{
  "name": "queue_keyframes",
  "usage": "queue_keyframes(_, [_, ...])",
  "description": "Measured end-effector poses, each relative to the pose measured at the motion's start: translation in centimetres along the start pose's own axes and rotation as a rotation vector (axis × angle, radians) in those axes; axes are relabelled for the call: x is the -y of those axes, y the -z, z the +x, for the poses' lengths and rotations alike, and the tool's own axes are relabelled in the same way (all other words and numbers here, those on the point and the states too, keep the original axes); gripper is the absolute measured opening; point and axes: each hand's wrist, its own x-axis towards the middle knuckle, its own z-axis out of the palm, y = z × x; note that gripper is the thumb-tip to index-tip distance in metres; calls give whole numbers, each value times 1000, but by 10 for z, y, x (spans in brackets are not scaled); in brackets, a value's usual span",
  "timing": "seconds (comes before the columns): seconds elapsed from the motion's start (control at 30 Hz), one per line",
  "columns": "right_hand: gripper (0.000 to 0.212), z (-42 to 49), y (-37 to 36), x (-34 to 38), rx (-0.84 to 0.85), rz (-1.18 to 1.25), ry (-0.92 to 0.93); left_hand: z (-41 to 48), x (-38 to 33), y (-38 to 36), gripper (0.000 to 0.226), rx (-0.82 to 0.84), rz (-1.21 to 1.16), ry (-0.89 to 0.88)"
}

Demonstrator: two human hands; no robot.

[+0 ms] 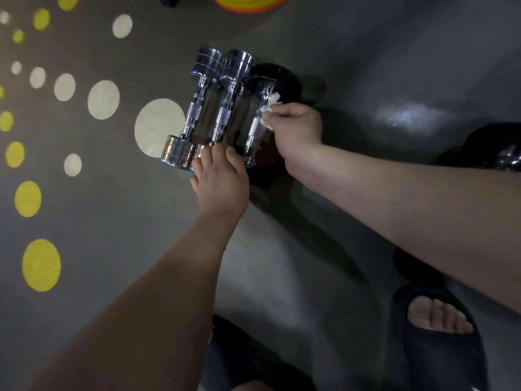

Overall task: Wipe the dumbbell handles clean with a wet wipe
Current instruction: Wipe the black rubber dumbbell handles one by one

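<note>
Three dumbbells lie side by side on the grey floor [112, 215]. Two are all chrome, the left chrome dumbbell [193, 111] and the middle chrome dumbbell [225, 111]; the third, on the right, is the black-ended dumbbell [255, 131]. Each has a knurled steel handle. One crumpled white wet wipe [269, 107] is pinched by the right hand [296, 128] against the black-ended dumbbell's handle, near its far end. The left hand [220, 179] covers the middle chrome dumbbell's near head, fingers seemingly curled over it.

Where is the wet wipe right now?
Head view, upper centre: the wet wipe is pinched in the right hand against the handle of the black-ended dumbbell, rightmost of three on the floor; the left hand holds the middle dumbbell.
</note>
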Motion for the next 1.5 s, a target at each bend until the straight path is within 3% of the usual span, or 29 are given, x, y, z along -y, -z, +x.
queue_keyframes(0.17, [15, -20, 19, -6, 182, -534, 468, -1, 1, -2, 32, -18, 1, -8])
queue_keyframes(0.27, [15, -22, 25, -8, 309, -668, 670, 0, 2, -2, 32, -34, -14, -9])
queue_keyframes(0.47, [27, -3, 17, 12, 167, -774, 651, -1, 4, -2, 34, -30, -13, -7])
queue_keyframes(0.67, [23, -22, 29, -6, 443, -817, 777, -4, 4, 0, 46, -129, 37, 3])
queue_keyframes(0.77, [21, -37, 33, -2, 626, -915, 779, -3, 3, 2, 52, -123, -22, -20])
queue_keyframes(0.97, [16, -39, 55, 22, 725, -1153, 574, -6, -5, 14, 39, -75, -43, -32])
queue_keyframes(1.03, [17, -44, 77, 34, 690, -1189, 544, -14, -9, 21, 36, -54, -42, 30])
queue_keyframes(1.13, [13, -52, 109, 50, 582, -1044, 442, -35, -15, 30, 37, -53, -12, 71])
queue_keyframes(1.3, [11, -71, 161, 81, 591, -985, 341, -81, -37, 32, 32, -12, -224, -76])
queue_keyframes(1.5, [10, -106, 231, 108, 640, -897, 250, -136, -108, 32, 34, 210, -518, -332])
